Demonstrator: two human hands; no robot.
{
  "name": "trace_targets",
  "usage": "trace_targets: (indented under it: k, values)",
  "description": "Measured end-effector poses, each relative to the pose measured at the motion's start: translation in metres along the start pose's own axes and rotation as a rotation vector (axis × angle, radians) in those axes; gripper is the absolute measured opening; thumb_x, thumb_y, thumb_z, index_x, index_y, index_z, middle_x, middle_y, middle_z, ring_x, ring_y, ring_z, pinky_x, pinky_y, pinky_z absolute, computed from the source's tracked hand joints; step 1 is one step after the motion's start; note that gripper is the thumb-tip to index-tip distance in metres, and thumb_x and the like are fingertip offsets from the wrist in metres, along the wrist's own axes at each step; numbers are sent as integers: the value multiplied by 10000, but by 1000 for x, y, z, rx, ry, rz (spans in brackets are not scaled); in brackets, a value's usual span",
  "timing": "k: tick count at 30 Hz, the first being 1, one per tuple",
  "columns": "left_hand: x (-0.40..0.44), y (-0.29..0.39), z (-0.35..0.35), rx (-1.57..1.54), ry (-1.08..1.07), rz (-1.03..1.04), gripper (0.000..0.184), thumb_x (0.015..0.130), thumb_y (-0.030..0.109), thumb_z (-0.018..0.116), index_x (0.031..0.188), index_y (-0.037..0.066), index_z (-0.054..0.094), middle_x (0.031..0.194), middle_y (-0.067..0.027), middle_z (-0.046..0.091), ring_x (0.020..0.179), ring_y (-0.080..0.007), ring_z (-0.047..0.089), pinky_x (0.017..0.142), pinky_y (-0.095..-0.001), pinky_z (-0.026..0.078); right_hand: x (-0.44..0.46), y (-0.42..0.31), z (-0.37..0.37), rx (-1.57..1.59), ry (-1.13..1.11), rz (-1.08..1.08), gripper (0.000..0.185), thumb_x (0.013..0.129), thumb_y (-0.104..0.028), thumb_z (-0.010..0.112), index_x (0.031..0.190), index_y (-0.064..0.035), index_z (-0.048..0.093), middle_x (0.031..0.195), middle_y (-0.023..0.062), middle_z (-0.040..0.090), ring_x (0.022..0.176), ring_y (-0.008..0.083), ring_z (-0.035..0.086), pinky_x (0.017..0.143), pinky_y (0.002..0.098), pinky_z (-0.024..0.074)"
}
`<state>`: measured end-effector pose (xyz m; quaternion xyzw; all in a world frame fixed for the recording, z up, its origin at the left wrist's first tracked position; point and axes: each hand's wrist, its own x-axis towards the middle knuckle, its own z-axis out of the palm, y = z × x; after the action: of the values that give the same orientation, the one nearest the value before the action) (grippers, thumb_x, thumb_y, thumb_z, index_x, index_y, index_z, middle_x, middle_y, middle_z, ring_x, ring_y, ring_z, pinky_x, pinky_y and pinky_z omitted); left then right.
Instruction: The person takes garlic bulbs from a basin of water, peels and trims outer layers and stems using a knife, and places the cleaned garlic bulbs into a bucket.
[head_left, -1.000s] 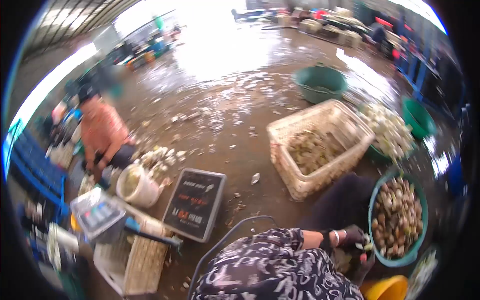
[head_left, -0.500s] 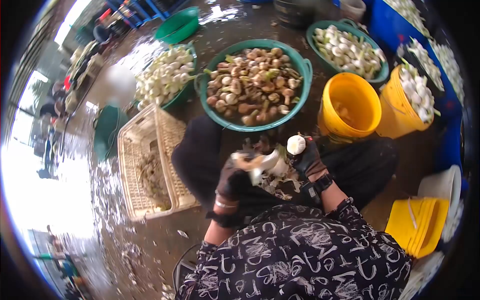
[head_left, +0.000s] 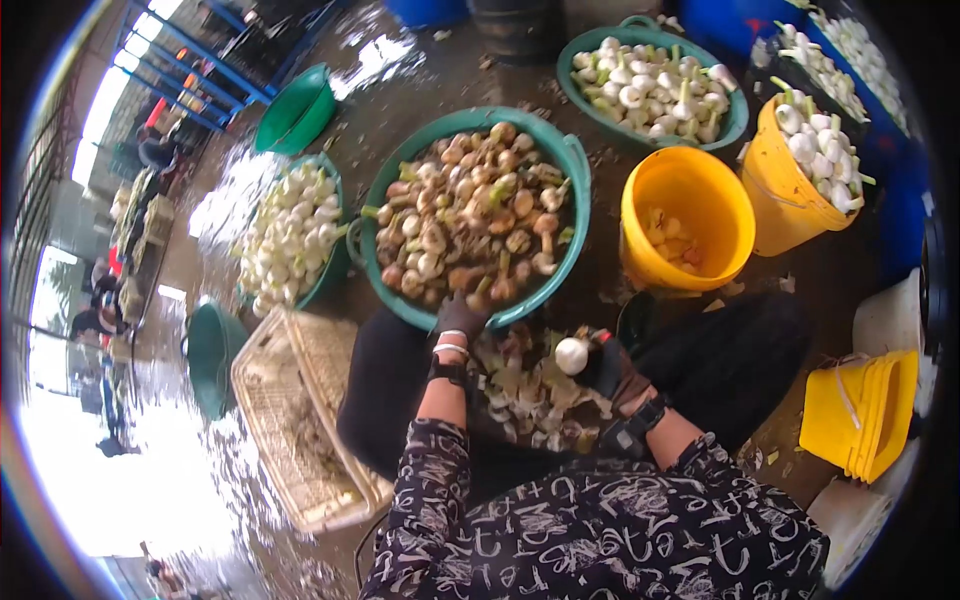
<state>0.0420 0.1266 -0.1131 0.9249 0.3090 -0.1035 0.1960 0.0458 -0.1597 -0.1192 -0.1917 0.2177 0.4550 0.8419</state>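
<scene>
My right hand, in a dark glove, is closed around a clean white garlic bulb in front of my lap. A small red spot shows by its thumb; I cannot make out what it belongs to. My left hand, also gloved, reaches over the near rim of the green basin. Its fingers are closed on an unpeeled garlic bulb at the edge of the brown, dirty bulbs inside, and are partly hidden. Loose garlic skins lie heaped between my legs.
To the right stand a yellow bucket with a few pieces inside and another yellow bucket full of white garlic. Basins of white garlic stand behind at left and right. A cream plastic crate sits by my left knee.
My left hand has gone from the peel pile, where it held loose skins, up to the basin's near edge. My right hand keeps the white bulb, slightly lower. The view has shifted.
</scene>
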Motion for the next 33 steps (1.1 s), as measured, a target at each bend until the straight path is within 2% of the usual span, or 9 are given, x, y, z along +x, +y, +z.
trace_targets:
  k: [2, 6, 8, 10, 12, 18, 28, 30, 33]
  values:
    - [38, -9, 25, 92, -167, 67, 668, 779, 524, 538, 1344, 198, 391, 1185, -241, 541, 1100, -386, 524, 911, -439, 437, 12, -1, -13, 41, 44, 56, 306, 917, -303, 464, 1116, -78, 525, 1122, 141, 582, 1020, 297, 580, 868, 441, 493]
    - [32, 13, 7, 14, -187, 203, 637, 767, 511, 580, 1253, 106, 504, 1095, -202, 608, 988, -344, 601, 869, -414, 464, 8, -9, -18, -91, 86, -14, 308, 920, -294, 455, 1109, -63, 529, 1112, 139, 588, 1004, 293, 591, 876, 443, 491]
    - [23, 13, 3, -62, -245, 179, 608, 761, 476, 623, 1203, 65, 549, 1048, -177, 639, 953, -309, 628, 849, -386, 477, 34, -17, -51, 146, -249, -131, 324, 926, -296, 436, 1127, -60, 531, 1106, 139, 592, 967, 282, 609, 860, 447, 495]
    - [9, 13, 4, -646, -267, 281, 571, 717, 355, 737, 1127, -11, 582, 1005, -134, 664, 929, -219, 642, 811, -326, 488, -2, -61, 57, 307, 22, -182, 344, 925, -321, 442, 1124, -58, 544, 1050, 123, 612, 890, 258, 625, 805, 430, 506]
    - [-31, 43, -21, -830, -327, 242, 556, 706, 247, 777, 1132, -40, 566, 1005, -108, 659, 898, -148, 629, 773, -290, 495, -25, -97, 92, 59, -208, -389, 380, 918, -359, 457, 1116, -49, 549, 965, 101, 636, 800, 228, 628, 742, 397, 518]
    - [-114, 98, -52, -443, -24, 514, 627, 623, 400, 792, 1116, 61, 606, 1016, -149, 624, 837, -256, 647, 731, -343, 514, -17, -48, 75, -1620, 106, -1013, 329, 875, -365, 565, 861, -47, 644, 688, 113, 621, 608, 228, 602, 538, 351, 430]
    - [-154, 82, -44, -262, 154, 582, 534, 587, 353, 826, 982, 44, 641, 941, -123, 597, 820, -246, 624, 731, -338, 507, -37, -24, 72, -1465, -101, -628, 275, 859, -283, 601, 827, -12, 633, 634, 74, 603, 567, 203, 597, 534, 349, 450]
    - [-149, 75, -38, -643, -48, 541, 486, 623, 263, 832, 978, -4, 633, 964, -103, 608, 850, -169, 608, 752, -301, 498, -37, -28, 62, -1032, -197, -192, 296, 898, -316, 525, 995, -51, 617, 750, 18, 624, 625, 162, 603, 557, 309, 478]
    - [-158, 85, -22, -898, -128, 440, 583, 641, 208, 831, 1102, -29, 565, 982, -89, 610, 892, -133, 579, 802, -275, 481, -34, -8, 56, -718, -103, -124, 332, 932, -360, 432, 1100, -103, 559, 856, 1, 612, 651, 133, 582, 568, 271, 485]
